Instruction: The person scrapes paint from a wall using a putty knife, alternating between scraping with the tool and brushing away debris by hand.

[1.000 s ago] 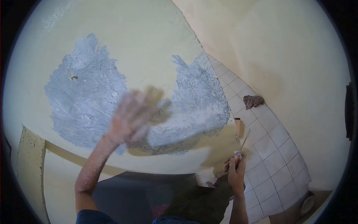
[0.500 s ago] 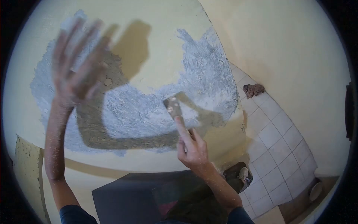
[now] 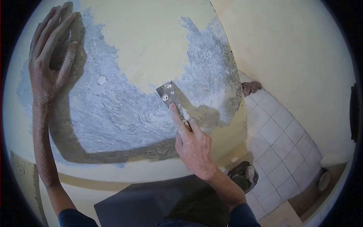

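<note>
In my right hand [image 3: 194,151] is a putty knife [image 3: 166,92], its handle wrapped by my fingers and my index finger laid along the blade. The blade's edge is at the border between the cream paint [image 3: 147,41] and the scraped grey-blue patch [image 3: 109,102] of the wall. White flecks spot the blade. My left hand [image 3: 51,56] lies against the wall at the upper left, fingers stretched out and holding nothing. Pale dust covers both forearms.
A dark box-like piece [image 3: 128,204] stands below the wall. To the right, white floor tiles [image 3: 272,140] run beside another cream wall. A crumpled brown cloth [image 3: 250,88] lies by the wall's edge. My shoe [image 3: 250,173] shows at the lower right.
My left hand has moved up and left, from blurred in front of the wall to resting on it. The putty knife has shifted slightly up and left to the paint's border.
</note>
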Action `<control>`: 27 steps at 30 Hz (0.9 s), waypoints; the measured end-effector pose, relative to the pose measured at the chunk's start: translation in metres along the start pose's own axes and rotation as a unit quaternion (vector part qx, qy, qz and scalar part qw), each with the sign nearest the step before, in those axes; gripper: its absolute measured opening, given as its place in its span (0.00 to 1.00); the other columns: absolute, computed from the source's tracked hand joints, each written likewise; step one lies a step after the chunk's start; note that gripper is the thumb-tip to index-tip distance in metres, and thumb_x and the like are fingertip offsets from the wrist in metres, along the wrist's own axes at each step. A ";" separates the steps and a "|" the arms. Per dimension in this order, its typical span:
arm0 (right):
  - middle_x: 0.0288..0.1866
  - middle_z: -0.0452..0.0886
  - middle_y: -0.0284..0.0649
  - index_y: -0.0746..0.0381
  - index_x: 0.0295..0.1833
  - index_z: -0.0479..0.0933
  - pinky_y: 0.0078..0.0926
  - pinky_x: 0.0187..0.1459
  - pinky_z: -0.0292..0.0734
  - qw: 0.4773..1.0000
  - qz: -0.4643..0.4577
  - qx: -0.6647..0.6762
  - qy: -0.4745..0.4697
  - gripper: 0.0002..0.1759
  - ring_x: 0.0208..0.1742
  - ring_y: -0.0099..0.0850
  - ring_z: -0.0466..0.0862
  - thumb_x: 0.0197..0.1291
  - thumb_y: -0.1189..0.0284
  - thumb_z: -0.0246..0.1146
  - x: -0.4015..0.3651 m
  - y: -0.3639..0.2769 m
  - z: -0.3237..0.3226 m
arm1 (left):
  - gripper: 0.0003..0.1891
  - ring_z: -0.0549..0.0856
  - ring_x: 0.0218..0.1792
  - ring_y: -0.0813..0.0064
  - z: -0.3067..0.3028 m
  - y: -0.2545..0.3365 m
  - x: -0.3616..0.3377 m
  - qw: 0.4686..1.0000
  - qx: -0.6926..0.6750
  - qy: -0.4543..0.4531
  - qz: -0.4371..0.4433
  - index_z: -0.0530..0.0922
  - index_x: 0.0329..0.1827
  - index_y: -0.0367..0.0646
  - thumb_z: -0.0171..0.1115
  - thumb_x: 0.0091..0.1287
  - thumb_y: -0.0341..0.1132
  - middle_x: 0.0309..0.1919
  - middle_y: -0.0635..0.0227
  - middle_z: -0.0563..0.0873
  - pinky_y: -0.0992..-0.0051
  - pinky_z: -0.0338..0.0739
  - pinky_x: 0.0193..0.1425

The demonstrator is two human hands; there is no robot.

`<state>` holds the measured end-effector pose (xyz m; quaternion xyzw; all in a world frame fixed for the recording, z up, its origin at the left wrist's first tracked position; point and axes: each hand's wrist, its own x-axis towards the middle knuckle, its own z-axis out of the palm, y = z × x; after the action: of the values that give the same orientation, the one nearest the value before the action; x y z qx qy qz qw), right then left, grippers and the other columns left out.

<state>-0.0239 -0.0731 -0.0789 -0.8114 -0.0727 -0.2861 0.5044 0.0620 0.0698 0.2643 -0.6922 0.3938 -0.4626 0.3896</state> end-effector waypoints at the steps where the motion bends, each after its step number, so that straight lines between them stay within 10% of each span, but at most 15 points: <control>1: 0.34 0.71 0.40 0.45 0.81 0.61 0.35 0.22 0.79 1.000 0.004 -0.009 -0.015 0.42 0.21 0.35 0.79 0.60 0.80 0.60 -0.003 -0.002 0.000 | 0.24 0.68 0.76 0.61 0.000 -0.002 0.000 1.000 0.015 -0.005 0.011 0.80 0.67 0.58 0.64 0.67 0.45 0.71 0.67 0.77 0.50 0.61 0.81; 27: 0.38 0.77 0.47 0.46 0.83 0.53 0.43 0.30 0.82 0.993 -0.001 0.114 -0.027 0.45 0.28 0.46 0.83 0.62 0.80 0.59 -0.003 -0.037 0.018 | 0.24 0.71 0.75 0.62 -0.007 0.012 -0.004 0.996 0.063 -0.049 0.043 0.81 0.66 0.58 0.56 0.70 0.54 0.69 0.67 0.79 0.52 0.61 0.81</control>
<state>-0.0337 -0.0393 -0.0579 -0.7560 -0.1193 -0.2550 0.5910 0.0522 0.0673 0.2537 -0.6706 0.3738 -0.4348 0.4708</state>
